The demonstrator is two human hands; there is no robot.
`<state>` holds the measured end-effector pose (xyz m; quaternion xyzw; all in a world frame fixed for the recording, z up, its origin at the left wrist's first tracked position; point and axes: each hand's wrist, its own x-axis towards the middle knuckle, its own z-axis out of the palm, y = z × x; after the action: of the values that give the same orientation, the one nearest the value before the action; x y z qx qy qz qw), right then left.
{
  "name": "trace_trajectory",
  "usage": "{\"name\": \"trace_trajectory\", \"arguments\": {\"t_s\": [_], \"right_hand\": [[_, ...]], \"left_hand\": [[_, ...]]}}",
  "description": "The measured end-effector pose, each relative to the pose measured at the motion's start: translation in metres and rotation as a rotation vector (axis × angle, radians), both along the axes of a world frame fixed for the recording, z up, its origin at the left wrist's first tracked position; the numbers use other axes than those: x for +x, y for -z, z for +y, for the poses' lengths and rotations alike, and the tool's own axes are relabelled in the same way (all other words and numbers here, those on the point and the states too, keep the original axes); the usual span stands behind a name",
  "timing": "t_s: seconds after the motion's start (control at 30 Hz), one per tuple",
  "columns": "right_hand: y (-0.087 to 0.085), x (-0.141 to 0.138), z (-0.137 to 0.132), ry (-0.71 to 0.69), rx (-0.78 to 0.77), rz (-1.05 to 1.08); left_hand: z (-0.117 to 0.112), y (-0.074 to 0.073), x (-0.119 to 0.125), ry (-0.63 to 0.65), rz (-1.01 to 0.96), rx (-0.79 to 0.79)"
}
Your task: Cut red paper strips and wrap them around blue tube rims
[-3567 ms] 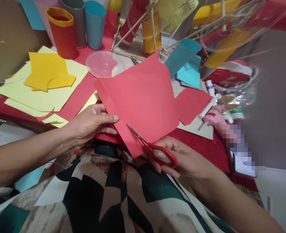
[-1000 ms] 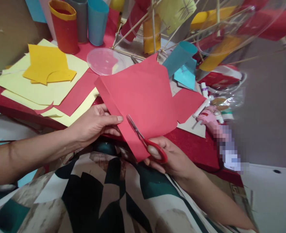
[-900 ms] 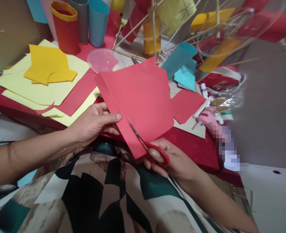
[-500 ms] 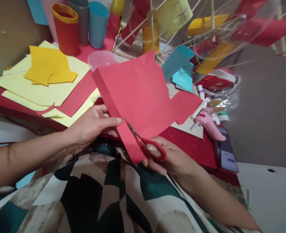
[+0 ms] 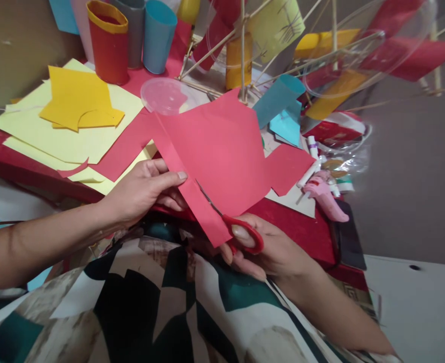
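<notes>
I had the red-draped table (image 5: 294, 229) across the middle of the head view, the red sheet (image 5: 222, 146) raised at its near side. I judged the cutting partway along: a slit seemed to run in from the sheet's lower edge beside the creased left margin, while the margin farther up looked joined and uncut. The right hand (image 5: 269, 244) gripped the scissors (image 5: 230, 222) by their loops, just beside the sheet's lower end. The left hand (image 5: 154, 184) pinched the margin between thumb and fingers, most of the sheet spreading up and right of that hold. The blades lay along the slit, tips near the left thumb; how far they gaped, I couldn't tell.
</notes>
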<state>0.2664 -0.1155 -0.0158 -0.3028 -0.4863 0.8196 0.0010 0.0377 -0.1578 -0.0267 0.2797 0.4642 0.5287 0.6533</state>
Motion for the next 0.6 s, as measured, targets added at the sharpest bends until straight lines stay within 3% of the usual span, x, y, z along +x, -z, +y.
{"name": "trace_trajectory", "arguments": {"t_s": [0.47, 0.6], "right_hand": [[0.003, -0.008, 0.012, -0.043, 0.043, -0.012], [0.005, -0.013, 0.014, -0.052, 0.088, -0.038]], "left_hand": [[0.002, 0.006, -0.01, 0.095, -0.046, -0.009], [0.001, 0.005, -0.011, 0.056, -0.054, 0.0]]}}
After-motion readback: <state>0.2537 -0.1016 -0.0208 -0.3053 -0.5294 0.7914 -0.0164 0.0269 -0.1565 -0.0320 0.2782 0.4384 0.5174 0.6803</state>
